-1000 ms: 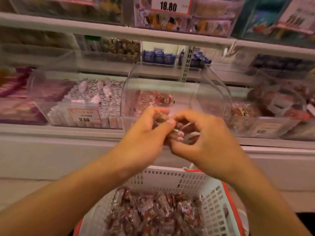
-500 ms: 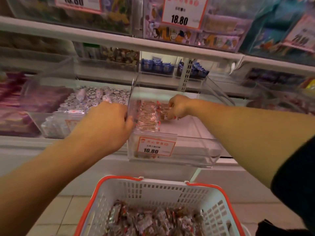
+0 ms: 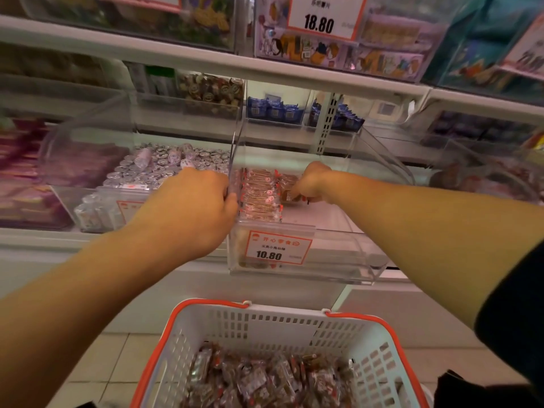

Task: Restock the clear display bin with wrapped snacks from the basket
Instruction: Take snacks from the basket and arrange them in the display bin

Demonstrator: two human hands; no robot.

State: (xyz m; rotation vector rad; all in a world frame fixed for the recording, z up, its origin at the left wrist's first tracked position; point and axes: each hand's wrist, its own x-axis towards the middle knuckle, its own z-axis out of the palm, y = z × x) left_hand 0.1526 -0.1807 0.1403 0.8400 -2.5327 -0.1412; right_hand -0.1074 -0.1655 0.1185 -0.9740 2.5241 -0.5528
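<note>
Left hand (image 3: 188, 207) grips the clear display bin (image 3: 309, 260) wall; right hand (image 3: 313, 184) pinches a wrapped snack (image 3: 290, 197) inside it. Light, crinkly, probably slippery — best pinched across the middle. Plenty remain in the basket (image 3: 265, 322).

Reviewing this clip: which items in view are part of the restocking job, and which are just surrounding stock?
Part of the job:
clear display bin
row of wrapped snacks in it
basket of loose snacks
right hand placing a snack
left hand at the bin's left wall

Just surrounding stock:
silver-wrapped sweets
blue packets
18.80 price card
</note>
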